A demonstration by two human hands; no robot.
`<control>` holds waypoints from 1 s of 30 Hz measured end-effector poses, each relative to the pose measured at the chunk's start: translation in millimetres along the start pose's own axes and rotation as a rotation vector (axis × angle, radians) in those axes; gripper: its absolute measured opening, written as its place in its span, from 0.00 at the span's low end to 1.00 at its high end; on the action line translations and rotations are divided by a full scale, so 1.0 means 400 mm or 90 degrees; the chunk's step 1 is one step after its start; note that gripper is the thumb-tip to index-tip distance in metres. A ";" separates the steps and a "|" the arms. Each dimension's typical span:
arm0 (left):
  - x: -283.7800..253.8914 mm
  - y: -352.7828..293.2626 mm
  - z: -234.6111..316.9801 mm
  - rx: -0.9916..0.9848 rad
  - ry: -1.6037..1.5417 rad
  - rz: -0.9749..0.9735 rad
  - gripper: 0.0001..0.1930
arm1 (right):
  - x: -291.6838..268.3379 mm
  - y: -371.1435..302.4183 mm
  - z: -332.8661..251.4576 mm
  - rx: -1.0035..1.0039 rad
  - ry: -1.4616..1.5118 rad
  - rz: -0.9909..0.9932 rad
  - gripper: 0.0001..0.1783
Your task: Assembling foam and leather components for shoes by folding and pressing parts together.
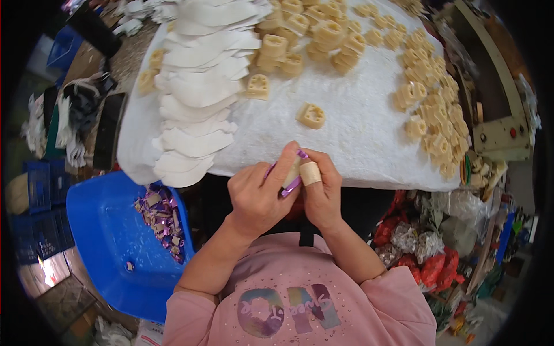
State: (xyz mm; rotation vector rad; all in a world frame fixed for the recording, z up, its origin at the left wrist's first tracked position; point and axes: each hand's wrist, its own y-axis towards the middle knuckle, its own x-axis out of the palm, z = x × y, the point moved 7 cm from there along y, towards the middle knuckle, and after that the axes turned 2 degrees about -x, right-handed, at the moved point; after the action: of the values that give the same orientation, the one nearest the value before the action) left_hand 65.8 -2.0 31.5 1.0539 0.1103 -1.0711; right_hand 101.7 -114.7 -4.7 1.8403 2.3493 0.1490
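Close to the front edge of the covered table, my left hand (255, 193) and my right hand (324, 199) come together, both closed. Between their fingers is a small shiny purple and cream piece (292, 185), partly hidden by the fingers. A beige tape wrap (310, 173) circles my right thumb. Just beyond the hands, a single cream moulded piece with holes (312, 116) lies on the white cloth (352, 144). Another such piece (258, 87) sits farther left, beside an overlapping row of white curved sheets (196, 109).
A blue plastic tub (107, 242) at the lower left holds several shiny purple and cream pieces (164, 222). Cream moulded pieces are heaped at the far middle (329, 32) and along the right edge (441, 115). Red and clear bags (433, 254) crowd the lower right.
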 end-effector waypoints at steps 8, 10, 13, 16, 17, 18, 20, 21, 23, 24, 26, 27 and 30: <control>-0.161 -0.083 -0.095 -0.104 0.015 0.098 0.27 | 0.119 0.065 -0.044 -0.154 -0.126 -0.276 0.16; -0.220 -0.141 -0.142 -0.215 0.077 0.124 0.24 | 0.153 0.090 -0.078 -0.290 -0.276 -0.261 0.18; -0.302 -0.243 -0.219 -0.285 0.247 0.146 0.26 | 0.201 0.118 -0.071 -0.350 -0.371 -0.260 0.19; -0.372 -0.376 -0.297 -0.470 0.320 0.159 0.27 | 0.241 0.123 -0.066 -0.363 -0.401 -0.283 0.21; -0.385 -0.394 -0.306 -0.505 0.363 0.156 0.27 | 0.250 0.125 -0.062 -0.366 -0.398 -0.289 0.21; -0.389 -0.401 -0.309 -0.508 0.366 0.161 0.27 | 0.256 0.128 -0.057 -0.378 -0.438 -0.283 0.20; -0.397 -0.399 -0.304 -0.527 0.392 0.188 0.27 | 0.267 0.132 -0.046 -0.393 -0.480 -0.279 0.20; -0.393 -0.385 -0.297 -0.529 0.392 0.192 0.27 | 0.271 0.133 -0.040 -0.403 -0.484 -0.273 0.18; -0.372 -0.325 -0.269 -0.451 0.316 0.201 0.25 | 0.278 0.138 -0.023 -0.415 -0.490 -0.267 0.17; -0.357 -0.293 -0.249 -0.379 0.306 0.176 0.24 | 0.278 0.142 -0.014 -0.416 -0.493 -0.259 0.16; -0.323 -0.226 -0.213 -0.306 0.254 0.144 0.24 | 0.280 0.145 -0.017 -0.418 -0.497 -0.251 0.15; -0.298 -0.194 -0.189 -0.235 0.204 0.111 0.23 | 0.278 0.144 -0.020 -0.398 -0.491 -0.241 0.15; -0.253 -0.129 -0.166 -0.166 0.150 0.089 0.21 | 0.279 0.142 -0.026 -0.383 -0.502 -0.221 0.14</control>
State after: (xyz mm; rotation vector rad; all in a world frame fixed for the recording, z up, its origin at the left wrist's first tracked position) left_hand 0.1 110.9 17.0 0.9334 0.3516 -0.7806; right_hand 128.0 7.4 8.5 0.9431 1.7463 0.0574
